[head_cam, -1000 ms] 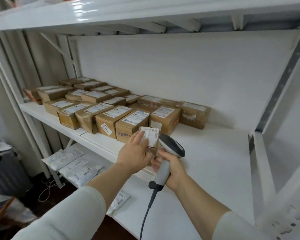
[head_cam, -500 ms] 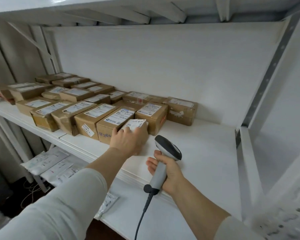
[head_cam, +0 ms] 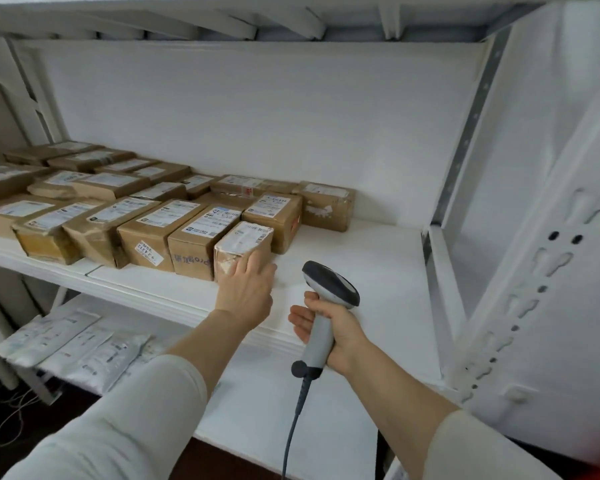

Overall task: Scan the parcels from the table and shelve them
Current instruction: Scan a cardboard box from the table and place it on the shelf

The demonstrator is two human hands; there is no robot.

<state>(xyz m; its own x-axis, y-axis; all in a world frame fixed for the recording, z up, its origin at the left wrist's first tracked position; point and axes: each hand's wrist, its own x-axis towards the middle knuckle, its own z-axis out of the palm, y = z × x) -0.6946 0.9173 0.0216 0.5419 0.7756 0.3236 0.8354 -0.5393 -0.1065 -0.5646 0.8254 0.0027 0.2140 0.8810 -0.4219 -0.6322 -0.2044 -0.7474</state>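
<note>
A small brown cardboard parcel [head_cam: 243,245] with a white label on top stands on the white shelf [head_cam: 361,258], at the right end of the front row of parcels. My left hand [head_cam: 248,292] is flat against its front right side, fingers spread, not gripping it. My right hand [head_cam: 329,327] holds a grey and white barcode scanner [head_cam: 328,299] by its handle in front of the shelf edge. The scanner's cable hangs down from the handle.
Several rows of brown labelled parcels [head_cam: 118,209] fill the left part of the shelf. The shelf's right part is bare up to a perforated upright [head_cam: 465,140]. A lower shelf holds white plastic mail bags [head_cam: 77,344]. Another shelf board [head_cam: 257,15] runs overhead.
My left hand has set the small parcel down on the shelf at the row's end and let go of it, fingers now against its side. The scanner hand stayed put.
</note>
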